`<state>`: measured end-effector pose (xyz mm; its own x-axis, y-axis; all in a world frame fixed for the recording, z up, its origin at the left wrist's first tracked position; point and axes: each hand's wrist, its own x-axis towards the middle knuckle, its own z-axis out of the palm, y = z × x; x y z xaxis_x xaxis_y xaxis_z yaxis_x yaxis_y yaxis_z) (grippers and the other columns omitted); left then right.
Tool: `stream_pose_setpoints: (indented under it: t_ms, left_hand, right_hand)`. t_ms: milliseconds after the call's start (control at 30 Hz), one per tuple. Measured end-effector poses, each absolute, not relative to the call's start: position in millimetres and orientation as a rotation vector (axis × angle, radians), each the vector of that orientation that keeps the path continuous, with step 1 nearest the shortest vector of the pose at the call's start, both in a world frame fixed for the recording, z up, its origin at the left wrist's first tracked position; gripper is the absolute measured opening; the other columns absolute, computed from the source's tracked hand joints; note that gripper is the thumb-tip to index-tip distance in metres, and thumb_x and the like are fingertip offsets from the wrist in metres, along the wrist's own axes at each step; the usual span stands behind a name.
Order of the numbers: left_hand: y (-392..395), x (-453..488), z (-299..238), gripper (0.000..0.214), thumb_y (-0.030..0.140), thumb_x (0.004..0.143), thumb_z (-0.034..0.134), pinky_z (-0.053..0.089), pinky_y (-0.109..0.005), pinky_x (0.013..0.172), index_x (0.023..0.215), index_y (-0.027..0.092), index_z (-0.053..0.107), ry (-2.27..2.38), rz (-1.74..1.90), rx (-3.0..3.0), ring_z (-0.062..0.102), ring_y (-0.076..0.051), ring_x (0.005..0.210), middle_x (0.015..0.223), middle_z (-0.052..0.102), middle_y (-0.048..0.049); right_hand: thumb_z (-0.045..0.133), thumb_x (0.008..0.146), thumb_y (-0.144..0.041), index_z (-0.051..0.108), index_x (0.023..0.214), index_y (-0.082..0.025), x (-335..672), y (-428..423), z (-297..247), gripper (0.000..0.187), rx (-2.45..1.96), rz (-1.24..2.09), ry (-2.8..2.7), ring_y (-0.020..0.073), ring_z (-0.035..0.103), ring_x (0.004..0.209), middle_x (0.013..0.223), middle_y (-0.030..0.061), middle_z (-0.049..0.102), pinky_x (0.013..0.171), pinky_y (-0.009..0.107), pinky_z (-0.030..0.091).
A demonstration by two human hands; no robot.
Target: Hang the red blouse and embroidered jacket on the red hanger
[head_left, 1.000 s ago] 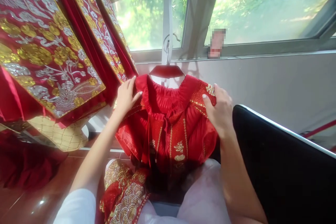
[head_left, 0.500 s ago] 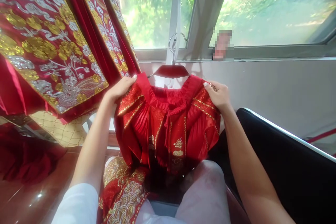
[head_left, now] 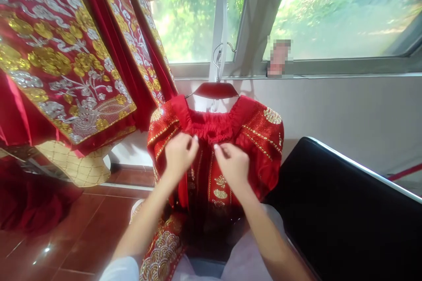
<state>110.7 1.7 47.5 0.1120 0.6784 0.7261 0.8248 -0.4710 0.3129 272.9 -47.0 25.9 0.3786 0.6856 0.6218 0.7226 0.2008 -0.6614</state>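
A red embroidered top point(head_left: 263, 145) with gold trim and a gathered, ruffled neckline hangs before me on a dark red hanger point(head_left: 216, 90). My left hand point(head_left: 180, 153) is at the front just below the neckline, thumb and fingers pinched together on the cloth. Opposite it, my right hand point(head_left: 233, 164) pinches the front in the same way, a small gap from the left one. The fingers hide exactly which fold each one grips. Both shoulders of the top are uncovered, and its lower part falls into shadow above my legs.
A red garment with gold and silver embroidery point(head_left: 89, 66) hangs at the left. Gold-scaled red fabric point(head_left: 161, 250) lies beside my leg. At the right stands a black panel with a silver edge point(head_left: 346, 210). The hanger's hook point(head_left: 216, 55) is by the window frame.
Both hands have left the shoulders of the red top and come inward and down to the front below the neckline. The shoulders now lie spread out, showing gold patches.
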Motion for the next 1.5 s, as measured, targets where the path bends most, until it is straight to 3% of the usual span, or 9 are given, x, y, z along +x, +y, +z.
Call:
stream_pose_setpoints:
  t_ms: [200,433,567,800,967,1100,1200,1367,1500]
  left_hand:
    - [1,160,4,0.033,0.028,0.097,0.035,0.037,-0.023,0.062,0.085,0.018,0.065,-1.712,-1.351,-2.757,0.058,-0.014,0.066,0.078,0.068,-0.0041]
    - [-22,157,-55,0.029,0.027,0.096,0.038,0.034,-0.024,0.059,0.079,0.017,0.059,-1.983,-1.276,-2.718,0.055,-0.015,0.061,0.071,0.063,-0.0042]
    - [-59,153,-95,0.037,0.033,0.099,0.03,0.036,-0.023,0.059,0.079,0.018,0.057,-2.114,-1.624,-2.731,0.052,-0.013,0.059,0.065,0.058,-0.0005]
    - [-84,152,-89,0.04,0.043,0.094,0.041,0.038,-0.023,0.059,0.076,0.013,0.061,-2.095,-2.132,-2.748,0.048,-0.012,0.06,0.068,0.058,-0.002]
    - [-81,149,-87,0.037,0.042,0.089,0.052,0.041,-0.023,0.062,0.074,0.011,0.065,-2.068,-2.289,-2.75,0.052,-0.012,0.064,0.069,0.063,-0.0048]
    - [-68,141,-77,0.03,0.038,0.078,0.067,0.048,-0.026,0.07,0.092,0.012,0.071,-2.058,-2.563,-2.746,0.059,-0.014,0.07,0.081,0.069,-0.0068]
    - [-61,137,-57,0.039,0.042,0.08,0.065,0.052,-0.031,0.078,0.108,0.016,0.07,-1.943,-2.763,-2.744,0.064,-0.018,0.083,0.1,0.071,-0.0101]
    - [-67,140,-26,0.027,0.033,0.09,0.054,0.046,-0.036,0.096,0.1,0.021,0.076,-1.58,-2.188,-2.706,0.061,-0.021,0.103,0.103,0.068,-0.0095]
    - [-66,149,-24,0.02,0.024,0.086,0.057,0.05,-0.032,0.084,0.091,0.023,0.077,-1.624,-2.045,-2.603,0.061,-0.019,0.094,0.099,0.064,-0.0076]
  right_hand:
    - [0.053,0.085,-0.036,0.071,0.103,-0.016,258,-17,-10,0.032,-1.356,0.457,-1.237,0.019,0.06,0.063,0.074,0.0082,0.071,0.064,0.031,0.045]
    - [0.06,0.083,-0.041,0.065,0.067,-0.02,271,-27,-34,0.027,-1.172,0.65,-1.3,0.0156,0.051,0.057,0.061,0.0022,0.062,0.058,0.026,0.039]
    - [0.058,0.083,-0.042,0.057,0.059,-0.021,261,-50,-64,0.031,-1.332,0.56,-1.149,0.0156,0.048,0.05,0.054,0.0023,0.059,0.054,0.027,0.036]
    - [0.066,0.073,-0.058,0.071,0.075,-0.016,240,-74,-67,0.043,-1.101,1.076,-0.924,0.0218,0.067,0.069,0.077,0.0113,0.073,0.073,0.035,0.054]
    - [0.075,0.067,-0.053,0.071,0.078,-0.016,238,-84,-50,0.039,-0.97,1.157,-0.722,0.0166,0.063,0.061,0.067,0.0053,0.069,0.068,0.032,0.054]
    - [0.076,0.067,-0.05,0.071,0.074,-0.014,241,-87,-51,0.036,-0.927,1.088,-0.693,0.0072,0.044,0.046,0.056,-0.001,0.058,0.046,0.021,0.037]
    - [0.074,0.069,-0.049,0.072,0.082,-0.013,242,-87,-52,0.038,-0.957,1.097,-0.724,0.0042,0.029,0.043,0.055,-0.0039,0.051,0.04,0.02,0.021]
    - [0.066,0.075,-0.044,0.068,0.073,-0.015,239,-89,-49,0.03,-1.032,0.972,-0.836,0.0099,0.043,0.051,0.056,-0.0021,0.052,0.048,0.023,0.036]
    - [0.059,0.078,-0.039,0.068,0.075,-0.015,239,-92,-45,0.026,-1.086,0.869,-0.981,0.0176,0.059,0.071,0.071,0.0045,0.065,0.067,0.028,0.047]
